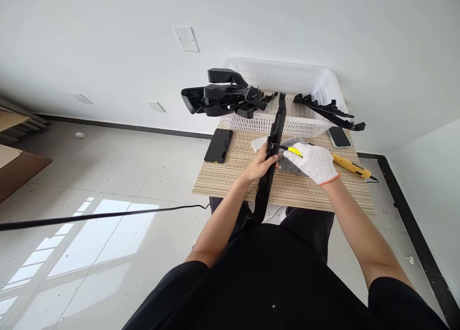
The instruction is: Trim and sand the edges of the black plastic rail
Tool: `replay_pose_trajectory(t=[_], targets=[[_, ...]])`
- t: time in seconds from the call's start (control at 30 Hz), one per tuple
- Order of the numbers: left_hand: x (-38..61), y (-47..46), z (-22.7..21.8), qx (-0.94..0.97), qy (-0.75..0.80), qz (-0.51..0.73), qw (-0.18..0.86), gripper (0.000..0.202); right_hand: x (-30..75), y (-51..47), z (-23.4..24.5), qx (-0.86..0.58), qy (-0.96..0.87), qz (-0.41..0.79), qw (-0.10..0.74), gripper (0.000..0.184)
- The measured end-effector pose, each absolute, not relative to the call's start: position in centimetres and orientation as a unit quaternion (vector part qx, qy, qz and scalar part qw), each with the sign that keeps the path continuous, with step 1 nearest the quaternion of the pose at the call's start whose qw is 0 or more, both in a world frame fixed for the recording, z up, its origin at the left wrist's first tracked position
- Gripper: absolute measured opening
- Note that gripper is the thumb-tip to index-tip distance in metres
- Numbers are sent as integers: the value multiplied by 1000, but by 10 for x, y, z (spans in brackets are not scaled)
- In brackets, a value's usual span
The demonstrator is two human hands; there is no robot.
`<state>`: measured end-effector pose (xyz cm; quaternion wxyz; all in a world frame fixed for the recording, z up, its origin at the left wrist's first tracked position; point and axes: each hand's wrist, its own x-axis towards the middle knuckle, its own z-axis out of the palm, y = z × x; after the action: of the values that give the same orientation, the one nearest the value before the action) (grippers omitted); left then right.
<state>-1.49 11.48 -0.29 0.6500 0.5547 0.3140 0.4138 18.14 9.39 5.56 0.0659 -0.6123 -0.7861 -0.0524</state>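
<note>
In front of the white basket (pixel 305 124), bare left hand (pixel 260 165) is wrapped round a long black strip (pixel 278 119), gloved right hand (pixel 312 162) pinching a small yellow tool (pixel 294 151) against it. Looks mid-trim; the cut wants that strip held steady.
</note>
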Motion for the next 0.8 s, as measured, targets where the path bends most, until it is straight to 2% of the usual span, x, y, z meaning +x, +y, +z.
replay_pose_trajectory(t=[0.23, 0.53, 0.8], targets=[[-18, 96, -17, 501, 359, 438, 654, 45, 173, 85, 53, -594, -801, -50, 50, 69], [-24, 80, -20, 495, 388, 447, 637, 50, 167, 81, 51, -567, -823, -4, 16, 73], [-25, 80, -26, 498, 375, 458, 634, 51, 166, 80, 52, -563, -826, -30, 7, 74]])
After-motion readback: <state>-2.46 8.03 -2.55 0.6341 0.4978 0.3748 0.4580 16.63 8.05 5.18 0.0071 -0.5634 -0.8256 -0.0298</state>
